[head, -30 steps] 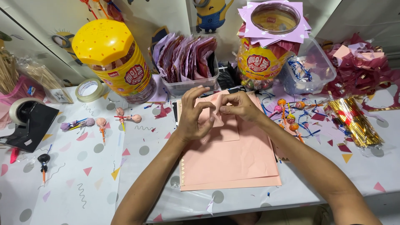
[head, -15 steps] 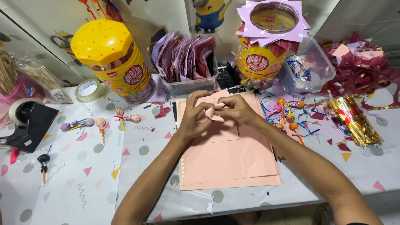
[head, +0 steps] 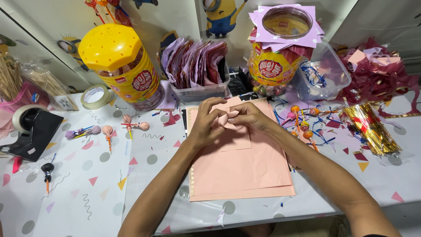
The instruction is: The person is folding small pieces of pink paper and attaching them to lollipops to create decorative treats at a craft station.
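Both hands meet over a stack of pink paper sheets (head: 245, 171) at the table's middle. My left hand (head: 207, 123) and my right hand (head: 249, 117) pinch a small piece of pink paper (head: 226, 117) between their fingertips, gathering it into a rounded bundle. What the paper wraps is hidden by the fingers. A smaller pink square (head: 237, 139) lies flat under the hands on top of the stack.
A yellow-lidded jar (head: 120, 66) stands back left, a tub of purple and pink papers (head: 197, 70) behind the hands, a lollipop jar (head: 276, 61) back right. Wrapped lollipops (head: 131, 126) lie left, loose lollipops (head: 302, 118) and gold ties (head: 370, 129) right, tape dispenser (head: 28, 131) far left.
The fingers of both hands have closed tighter round the small pink paper, bunching it up more. Arms and the paper stack stay where they were.
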